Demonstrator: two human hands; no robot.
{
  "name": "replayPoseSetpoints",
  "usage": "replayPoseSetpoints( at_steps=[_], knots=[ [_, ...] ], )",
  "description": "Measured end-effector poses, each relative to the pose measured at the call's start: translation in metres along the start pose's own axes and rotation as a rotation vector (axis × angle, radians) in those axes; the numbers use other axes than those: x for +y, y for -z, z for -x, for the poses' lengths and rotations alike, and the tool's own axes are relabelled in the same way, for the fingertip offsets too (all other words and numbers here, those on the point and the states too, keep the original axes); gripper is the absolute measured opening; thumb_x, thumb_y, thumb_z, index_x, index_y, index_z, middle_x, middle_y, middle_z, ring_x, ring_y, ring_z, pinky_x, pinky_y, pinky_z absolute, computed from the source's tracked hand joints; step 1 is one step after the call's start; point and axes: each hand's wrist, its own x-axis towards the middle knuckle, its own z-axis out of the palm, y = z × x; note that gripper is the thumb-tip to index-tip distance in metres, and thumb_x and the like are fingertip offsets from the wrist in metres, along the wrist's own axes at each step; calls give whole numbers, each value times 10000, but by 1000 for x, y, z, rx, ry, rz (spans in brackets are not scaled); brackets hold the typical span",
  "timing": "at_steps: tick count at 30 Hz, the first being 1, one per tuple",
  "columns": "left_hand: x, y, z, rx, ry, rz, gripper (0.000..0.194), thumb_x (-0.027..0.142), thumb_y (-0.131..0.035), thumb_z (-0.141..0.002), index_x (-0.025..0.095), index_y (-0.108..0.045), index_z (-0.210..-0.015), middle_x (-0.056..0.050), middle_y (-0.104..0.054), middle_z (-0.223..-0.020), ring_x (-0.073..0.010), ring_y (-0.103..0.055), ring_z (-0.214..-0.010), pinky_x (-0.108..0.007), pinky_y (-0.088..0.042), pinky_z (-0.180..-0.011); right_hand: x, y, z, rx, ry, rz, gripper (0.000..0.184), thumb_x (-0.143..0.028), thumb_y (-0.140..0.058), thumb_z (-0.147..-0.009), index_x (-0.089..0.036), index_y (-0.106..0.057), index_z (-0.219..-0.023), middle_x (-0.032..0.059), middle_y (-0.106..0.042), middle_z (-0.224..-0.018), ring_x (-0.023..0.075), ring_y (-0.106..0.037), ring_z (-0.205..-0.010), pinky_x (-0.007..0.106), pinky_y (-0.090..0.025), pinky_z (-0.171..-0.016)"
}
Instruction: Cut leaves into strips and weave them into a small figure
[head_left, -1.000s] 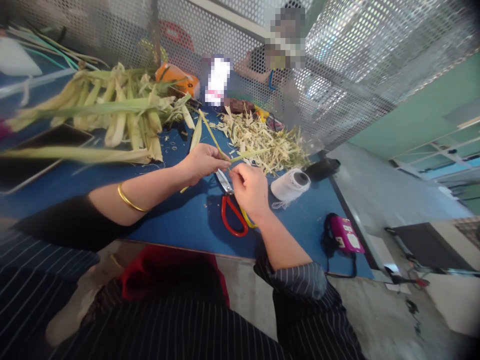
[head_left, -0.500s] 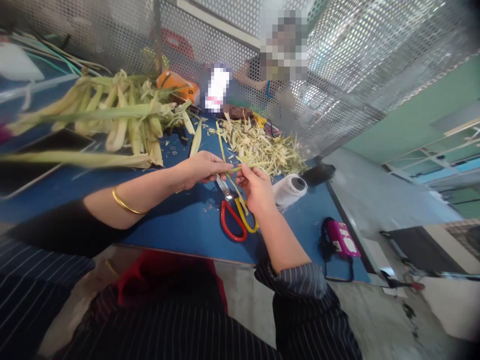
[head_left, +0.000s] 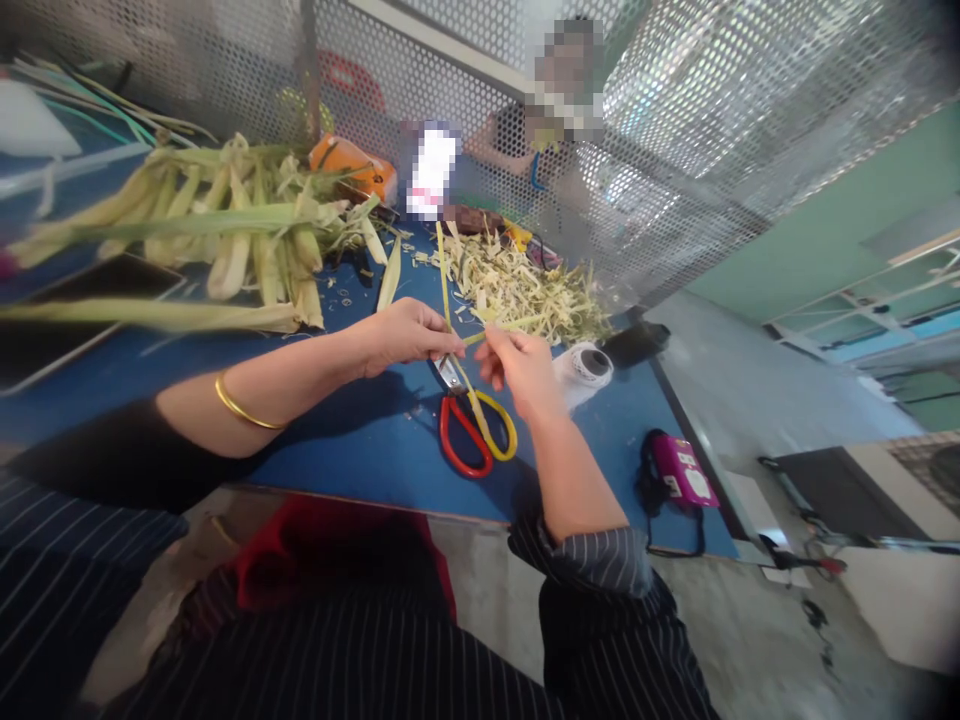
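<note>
Between my two hands runs a narrow pale-green strip of corn husk (head_left: 474, 339). My left hand (head_left: 411, 332) pinches one end with thumb and forefinger, and my right hand (head_left: 519, 366) pinches the other. Below them on the blue table lies a pair of scissors (head_left: 466, 452) with one red and one yellow handle, blades partly hidden under my left hand. A longer yellowish husk strip (head_left: 443, 270) stretches from the back, past my left fingertips and down over the scissors. Beside my right hand lies a spool of white thread (head_left: 581, 377).
Whole corn husks (head_left: 244, 235) are heaped at left; shredded husk (head_left: 525, 290) is piled at the back. A phone (head_left: 433, 170) stands by an orange packet (head_left: 352, 168). A purple box (head_left: 684, 470) sits near the right edge. Beyond the perforated metal screen (head_left: 435, 60) is another person.
My right hand has shifted slightly right and its lower fingers have loosened from the palm. My left hand has turned a little, fingertips lower. The strip stays between them.
</note>
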Motion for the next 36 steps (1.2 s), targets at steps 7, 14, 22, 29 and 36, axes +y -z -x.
replayPoseSetpoints(
  at_steps=[7, 14, 22, 29, 36],
  knots=[
    [-4, 1, 0, -138, -24, -37, 295, 424, -660, -757, 144, -751, -728, 0, -498, -538, -63, -341, -445, -235, -230, -447, -14, 6, 10, 232, 519, 354, 236, -425, -630, -819, -206, -690, -754, 2, -632, -705, 108, -533, -589, 264, -426, -596],
    [-12, -5, -4, -243, -44, -101, 323, 438, -639, -777, 140, -724, -686, -1, -495, -543, -66, -364, -470, -225, -245, -469, 0, -6, 3, -117, 210, -7, 166, -353, -659, -784, -198, -659, -724, -13, -623, -703, 110, -524, -611, 261, -452, -586],
    [-11, -9, -3, -251, -24, -13, 277, 387, -674, -759, 131, -712, -662, 13, -452, -506, -60, -314, -448, -236, -183, -445, 3, -16, 4, 64, 249, -92, 159, -244, -639, -767, -196, -584, -625, -44, -536, -590, 82, -465, -530, 232, -386, -513],
    [-7, -12, 2, -336, -20, -31, 246, 353, -660, -760, 129, -754, -722, 7, -466, -491, -67, -359, -451, -226, -214, -443, 7, -21, 7, 99, 353, -1, 165, -276, -623, -789, -204, -575, -649, -41, -532, -620, 97, -483, -566, 250, -408, -575],
    [-9, -9, -3, -96, 7, 241, 322, 441, -643, -802, 140, -755, -785, -10, -549, -568, -50, -385, -441, -203, -263, -415, -4, 3, 0, 366, 589, 351, 217, -368, -502, -896, -218, -660, -900, 51, -658, -931, 166, -603, -887, 308, -460, -850]
  ],
)
